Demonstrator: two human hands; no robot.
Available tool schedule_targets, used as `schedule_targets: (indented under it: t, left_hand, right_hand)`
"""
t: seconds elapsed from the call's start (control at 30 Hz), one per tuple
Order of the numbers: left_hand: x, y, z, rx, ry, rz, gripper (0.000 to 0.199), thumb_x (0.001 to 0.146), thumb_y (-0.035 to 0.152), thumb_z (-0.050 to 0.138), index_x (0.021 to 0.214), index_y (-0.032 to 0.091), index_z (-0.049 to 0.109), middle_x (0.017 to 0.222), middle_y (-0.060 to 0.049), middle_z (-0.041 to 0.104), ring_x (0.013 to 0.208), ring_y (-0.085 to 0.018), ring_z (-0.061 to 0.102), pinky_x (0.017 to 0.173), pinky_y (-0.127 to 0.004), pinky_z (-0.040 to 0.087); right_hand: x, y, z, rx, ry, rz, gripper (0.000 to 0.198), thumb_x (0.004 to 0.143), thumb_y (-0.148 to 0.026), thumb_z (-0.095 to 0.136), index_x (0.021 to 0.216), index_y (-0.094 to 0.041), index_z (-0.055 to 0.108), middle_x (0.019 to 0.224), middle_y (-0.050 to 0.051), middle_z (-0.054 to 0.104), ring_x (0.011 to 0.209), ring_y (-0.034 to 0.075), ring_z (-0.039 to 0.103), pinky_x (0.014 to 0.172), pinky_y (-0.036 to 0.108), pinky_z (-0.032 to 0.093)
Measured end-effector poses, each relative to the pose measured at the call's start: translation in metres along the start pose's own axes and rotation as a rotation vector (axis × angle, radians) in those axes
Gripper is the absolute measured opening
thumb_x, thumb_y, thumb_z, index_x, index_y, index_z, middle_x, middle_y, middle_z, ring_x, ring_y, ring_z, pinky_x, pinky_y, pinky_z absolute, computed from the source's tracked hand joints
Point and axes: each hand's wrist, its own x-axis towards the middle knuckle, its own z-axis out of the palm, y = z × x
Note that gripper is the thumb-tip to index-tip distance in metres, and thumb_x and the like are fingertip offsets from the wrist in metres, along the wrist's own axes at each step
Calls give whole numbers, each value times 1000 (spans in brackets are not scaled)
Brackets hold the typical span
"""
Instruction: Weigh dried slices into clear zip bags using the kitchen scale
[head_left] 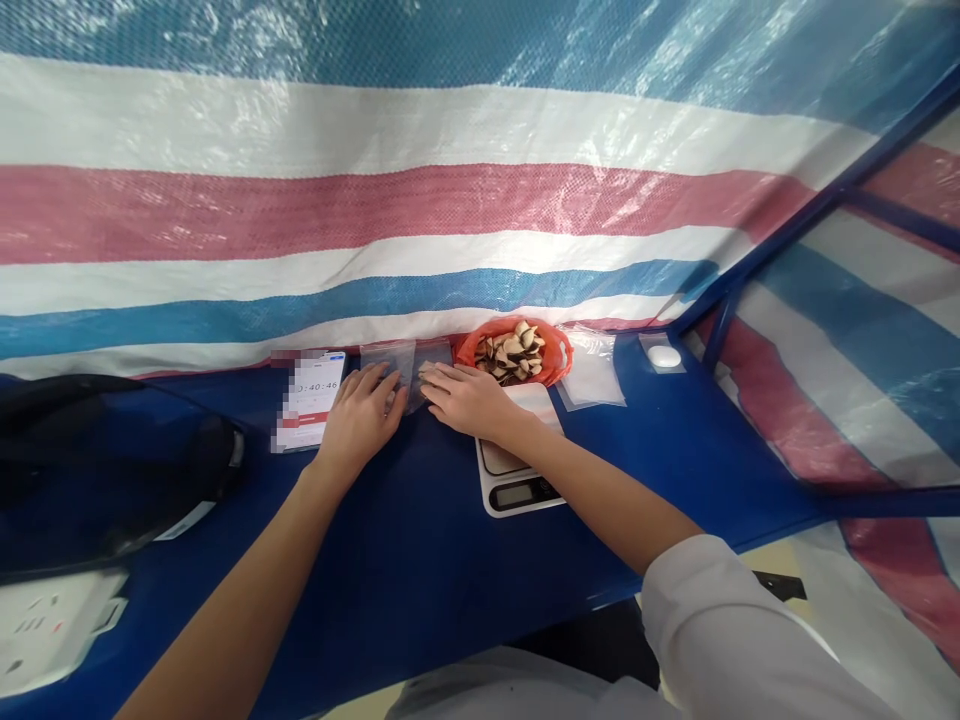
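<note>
My left hand [365, 412] lies palm down on a clear plastic bag [390, 353], its fingers spread, just right of a phone [321, 385] with a running timer on its screen. My right hand [469, 400] is flat with the fingers stretched out, its fingertips over the right part of the clear plastic. What lies beneath both hands is hidden. Under my right wrist is a white kitchen scale [495, 495], partly covered by the forearm. Behind it, an open red plastic bag [559, 352] holds tan and dark dried pieces [517, 352] that look like sliced mushrooms.
A pile of clear bags [592, 375] lies right of the red bag. Farther right is a white rounded case [664, 357]. A black bag [112, 470] and a white power strip [56, 630] take up the left of the blue table [420, 580]. Striped sheeting [375, 210] hangs behind.
</note>
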Motion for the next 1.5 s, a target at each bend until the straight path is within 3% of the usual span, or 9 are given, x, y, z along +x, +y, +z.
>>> schedule_targets:
  t: [0.3,0.5,0.6,0.73,0.9,1.07,1.5]
  left_hand:
    - [-11,58,-3,1,67,11,38,98,37,45,116,17,72,127,-16,70,125,-33,61,115,-51,39]
    - [-26,89,3,0,59,-22,37,98,36,46,120,19,70,128,-15,70,124,-32,62,111,-50,43]
    - [-36,100,9,22,54,-37,38,98,35,45,120,19,71,128,-14,70,123,-31,63,109,-49,45]
    - [-45,106,15,56,22,-42,43,100,36,40,119,14,72,131,-16,69,124,-32,62,111,-49,45]
    - [-53,103,20,84,-83,-47,45,98,36,41,128,17,69,143,-13,61,137,-32,53,119,-51,37]
    - [-60,106,19,133,-205,-84,50,98,37,40,137,18,64,151,-12,54,144,-33,45,121,-54,33]
    - [-59,113,16,155,-240,-142,52,99,38,40,142,18,60,155,-11,49,147,-34,41,123,-53,29]
  right_hand:
    - [-65,9,-25,55,186,113,28,101,-29,52,113,-18,75,129,10,72,129,25,62,110,40,49]
    - [-129,36,-28,14,316,237,26,98,-29,55,108,-18,77,121,10,76,123,28,67,103,40,56]
    - [-159,52,-29,21,327,358,27,99,-30,55,111,-21,76,125,7,74,124,28,67,102,41,57]
    - [-185,65,-30,43,244,482,30,101,-25,50,120,-24,73,134,4,69,133,25,60,103,39,57]
    - [-198,66,-24,-3,99,531,40,99,-31,56,136,-19,64,151,9,55,145,33,46,117,50,44]
    - [-201,62,-16,17,18,573,46,102,-34,50,146,-21,56,155,9,49,148,31,40,123,52,34]
    - [-204,62,-14,-1,-16,561,47,104,-37,43,146,-20,55,157,9,46,150,30,38,124,52,30]
